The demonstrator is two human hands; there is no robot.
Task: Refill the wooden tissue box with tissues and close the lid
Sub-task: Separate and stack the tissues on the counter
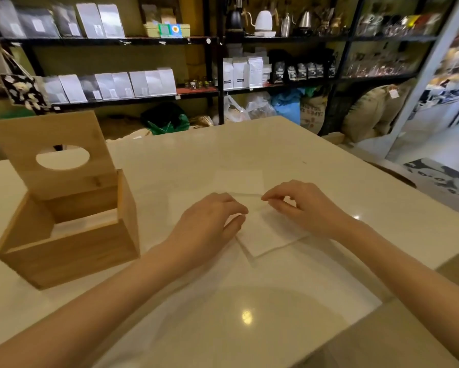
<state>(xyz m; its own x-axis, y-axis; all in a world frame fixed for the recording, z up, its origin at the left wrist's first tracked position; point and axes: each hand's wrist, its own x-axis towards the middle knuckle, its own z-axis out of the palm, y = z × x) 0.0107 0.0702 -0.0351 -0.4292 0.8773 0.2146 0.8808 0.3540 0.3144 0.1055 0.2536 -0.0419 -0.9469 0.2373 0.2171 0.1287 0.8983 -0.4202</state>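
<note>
The tissues [262, 235] lay white on the white table [289, 328], nearest of all, at about twelve o'clock from the person. The left hand [209, 221] pinched one edge between thumb and curled fingers; the right hand [302, 205] nipped the far fold with narrowed fingertips. By my judgement the step in hand was folding or squaring the sheets (not yet loading them). Next would call for lifting the stack whole and carrying it toward ten o'clock. There stood the wooden tissue box [71, 251], pale plain wood, some white already inside, its lid [53, 152] with an oval opening tilted up and open behind.
</note>
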